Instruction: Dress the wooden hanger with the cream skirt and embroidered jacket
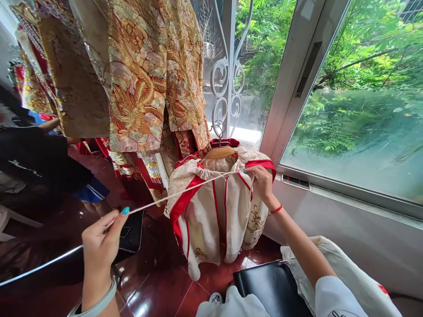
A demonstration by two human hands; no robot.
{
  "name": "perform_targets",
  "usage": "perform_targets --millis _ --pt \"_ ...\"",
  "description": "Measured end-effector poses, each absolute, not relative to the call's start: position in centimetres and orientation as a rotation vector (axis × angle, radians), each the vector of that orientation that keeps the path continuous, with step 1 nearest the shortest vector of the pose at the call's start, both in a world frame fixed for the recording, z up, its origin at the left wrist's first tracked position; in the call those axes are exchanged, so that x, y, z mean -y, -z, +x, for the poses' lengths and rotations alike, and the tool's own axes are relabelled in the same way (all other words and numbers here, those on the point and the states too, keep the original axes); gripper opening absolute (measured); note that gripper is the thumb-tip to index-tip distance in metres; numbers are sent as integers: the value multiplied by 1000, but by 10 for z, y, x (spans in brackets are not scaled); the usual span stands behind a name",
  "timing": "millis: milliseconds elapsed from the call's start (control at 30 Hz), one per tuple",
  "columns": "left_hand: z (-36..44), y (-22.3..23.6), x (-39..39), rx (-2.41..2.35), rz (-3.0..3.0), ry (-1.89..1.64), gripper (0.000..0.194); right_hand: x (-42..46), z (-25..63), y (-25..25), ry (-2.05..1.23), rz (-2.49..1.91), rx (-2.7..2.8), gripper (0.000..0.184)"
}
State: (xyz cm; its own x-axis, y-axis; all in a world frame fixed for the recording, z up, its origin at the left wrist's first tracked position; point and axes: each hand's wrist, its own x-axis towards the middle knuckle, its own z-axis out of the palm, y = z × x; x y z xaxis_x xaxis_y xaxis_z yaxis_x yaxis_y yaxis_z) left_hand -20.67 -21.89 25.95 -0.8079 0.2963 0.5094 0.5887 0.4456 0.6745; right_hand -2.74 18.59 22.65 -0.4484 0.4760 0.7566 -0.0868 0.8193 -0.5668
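Observation:
A cream and red embroidered garment [214, 211] hangs on a wooden hanger [220, 152] in front of me. My right hand [262, 182] is closed on the garment's red-trimmed edge near the collar. A thin cream ribbon [185, 191] runs taut from there down to the left. My left hand [101, 242] pinches that ribbon between thumb and fingers; it has turquoise nails and a pale bangle at the wrist. A red string circles my right wrist.
Gold and red brocade robes [142, 75] hang above at the left. A window [357, 97] with a white scrolled grille [228, 75] fills the right. A black stool [274, 286] and white cloth lie below on the red tiled floor [158, 281]. Another person in dark clothes [36, 154] is at the left.

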Motion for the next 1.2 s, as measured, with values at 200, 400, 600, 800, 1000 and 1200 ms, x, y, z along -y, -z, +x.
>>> perform_targets --millis 200,400,600,800,1000,1200 --pt "-236 -204 203 2415 -453 1467 45 -209 -43 -223 -668 -368 2005 27" --pt "-226 -203 125 2170 -325 1050 15 -215 -45 -225 -986 -278 2131 20" --pt "-171 -230 5 2157 -1094 932 29 -200 -50 -234 -1829 -185 1978 26" --pt "-174 -219 -25 2303 -1071 1071 16 -174 -69 -250 -1748 -411 2097 31" --pt "-171 -224 -18 2351 -1253 1759 21 -180 -70 -247 -1166 -212 2301 44" --pt "-174 -212 -22 2311 -1095 2298 53 -185 -56 -231 -940 -160 2394 36"
